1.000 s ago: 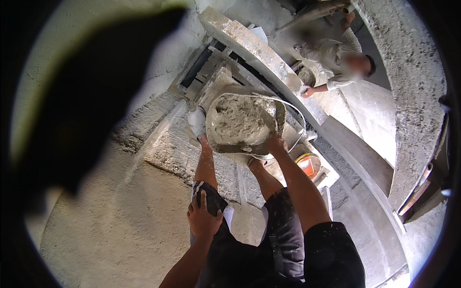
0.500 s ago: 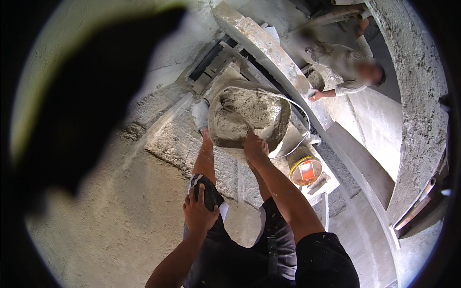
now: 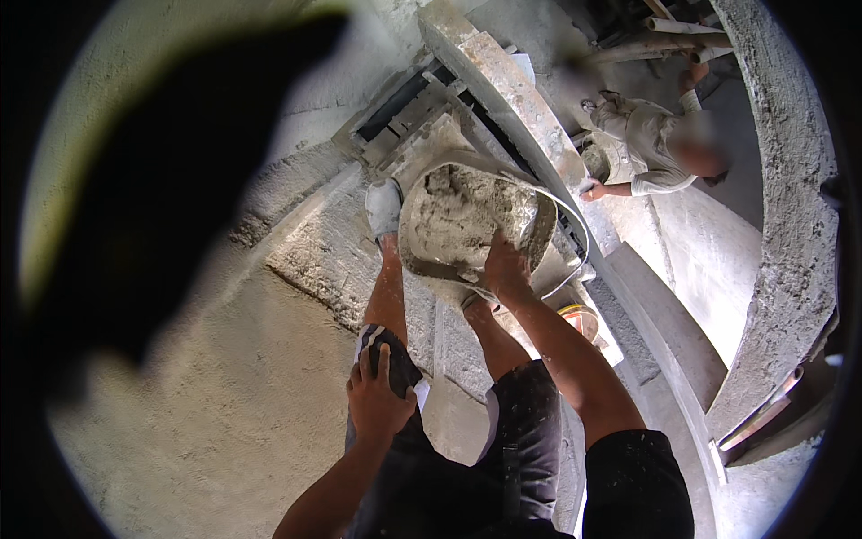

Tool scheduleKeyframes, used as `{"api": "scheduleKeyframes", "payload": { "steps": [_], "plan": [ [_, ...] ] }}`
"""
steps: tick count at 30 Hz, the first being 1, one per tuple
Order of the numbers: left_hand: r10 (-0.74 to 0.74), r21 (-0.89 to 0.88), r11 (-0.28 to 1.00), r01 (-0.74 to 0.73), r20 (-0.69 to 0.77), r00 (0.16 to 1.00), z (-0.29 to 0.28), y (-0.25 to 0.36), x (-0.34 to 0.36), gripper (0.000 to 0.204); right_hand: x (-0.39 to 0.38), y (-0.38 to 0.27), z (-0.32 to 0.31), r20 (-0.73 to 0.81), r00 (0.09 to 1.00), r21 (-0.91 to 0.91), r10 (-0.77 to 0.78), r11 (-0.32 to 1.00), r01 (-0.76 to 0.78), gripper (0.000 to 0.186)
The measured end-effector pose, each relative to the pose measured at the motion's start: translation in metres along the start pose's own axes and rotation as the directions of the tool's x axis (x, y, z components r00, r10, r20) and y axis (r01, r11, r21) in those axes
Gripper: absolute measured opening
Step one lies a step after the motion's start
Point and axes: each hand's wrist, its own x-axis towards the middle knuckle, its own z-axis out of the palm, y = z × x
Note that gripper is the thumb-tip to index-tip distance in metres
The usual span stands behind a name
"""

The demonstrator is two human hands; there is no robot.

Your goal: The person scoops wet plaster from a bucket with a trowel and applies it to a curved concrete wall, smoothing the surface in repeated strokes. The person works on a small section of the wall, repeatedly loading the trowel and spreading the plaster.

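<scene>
A rounded bucket (image 3: 415, 262) of wet grey mortar (image 3: 476, 202) stands between my feet, its pale wire handle looped down its right side. My right hand (image 3: 507, 268) is closed over the bucket's near right part. Its fingers wrap the handle of what looks like a trowel (image 3: 497, 237), whose blade is hidden in or against the mortar. My left hand (image 3: 377, 391) rests on my left knee, its fingers spread, holding nothing.
Beside my right knee stands a yellow-rimmed bucket (image 3: 579, 316), partly behind my forearm. A long concrete ledge (image 3: 516, 85) runs past the right side. Beyond it a co-worker (image 3: 655, 139) leans with one hand on the ledge. A dark blurred shape blocks the upper left.
My right hand has moved right and slightly down, and the trowel shaft that lay across the mortar now hardly shows. My left hand stays on the knee. The view has shifted slightly.
</scene>
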Motion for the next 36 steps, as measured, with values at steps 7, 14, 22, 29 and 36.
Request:
{"api": "scheduleKeyframes", "payload": {
  "steps": [7, 14, 22, 29, 36],
  "plan": [
    [0.003, -0.015, 1.000, -0.004, -0.027, 1.000, 0.007, 0.001, 0.004, 0.092, 0.065, -0.051, 0.036, 0.188, 0.961, -0.925, -0.203, 0.292, 0.243, 0.047],
    [0.005, -0.024, 1.000, -0.005, -0.033, 0.999, 0.003, 0.004, 0.000, 0.093, -0.002, -0.017, -0.014, 0.194, 0.981, -0.001, -0.010, 1.000, 0.011, 0.033],
    [-0.001, -0.050, 0.999, 0.000, -0.020, 1.000, 0.005, -0.002, 0.002, 0.092, 0.022, -0.018, 0.016, 0.556, 0.808, 0.314, 0.193, 0.852, -0.420, 0.046],
    [-0.019, -0.083, 0.996, 0.021, 0.017, 1.000, 0.004, -0.006, 0.002, 0.092, -0.006, 0.051, 0.031, 0.174, 0.940, 0.157, 0.294, 0.934, -0.321, 0.052],
    [0.014, -0.094, 0.995, -0.017, -0.027, 1.000, 0.007, -0.004, 0.001, 0.091, 0.005, -0.031, 0.060, 0.176, 0.981, 0.013, 0.080, 0.996, -0.084, 0.033]
  ]
}}
